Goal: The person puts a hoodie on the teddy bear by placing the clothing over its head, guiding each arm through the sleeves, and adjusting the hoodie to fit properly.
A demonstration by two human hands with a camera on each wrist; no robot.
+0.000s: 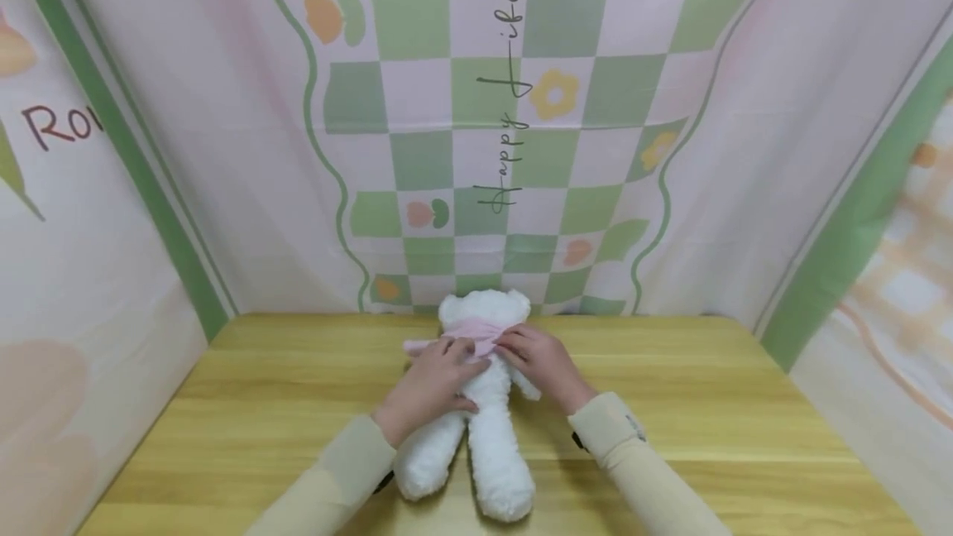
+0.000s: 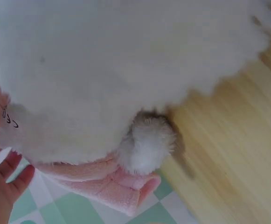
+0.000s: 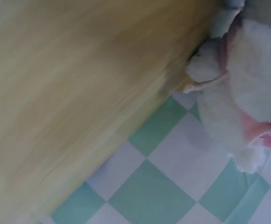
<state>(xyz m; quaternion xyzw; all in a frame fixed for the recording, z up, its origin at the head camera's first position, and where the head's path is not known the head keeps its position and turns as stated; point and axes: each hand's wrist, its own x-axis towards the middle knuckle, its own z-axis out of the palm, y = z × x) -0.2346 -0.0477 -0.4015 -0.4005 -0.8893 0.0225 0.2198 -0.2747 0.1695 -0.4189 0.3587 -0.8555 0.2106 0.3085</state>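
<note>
A white plush bear (image 1: 495, 437) lies on its back on the table, its head toward the checked backdrop and its legs toward me. Round its neck and upper chest is a pink fleece scarf (image 1: 476, 331), with one end sticking out to the left. My left hand (image 1: 432, 383) rests over the bear's chest and side, fingers spread at the scarf's lower edge; these fingers also show beside the pink scarf (image 2: 102, 184) in the left wrist view. At the scarf's right side, my right hand (image 1: 543, 358) pinches the fabric with its fingertips.
The wooden table (image 1: 670, 420) runs back to a hanging cloth (image 1: 558, 11) with green and white checks. Printed cloth panels (image 1: 82, 271) stand at both sides. In the right wrist view, the table's edge (image 3: 102, 154) shows beside the checks.
</note>
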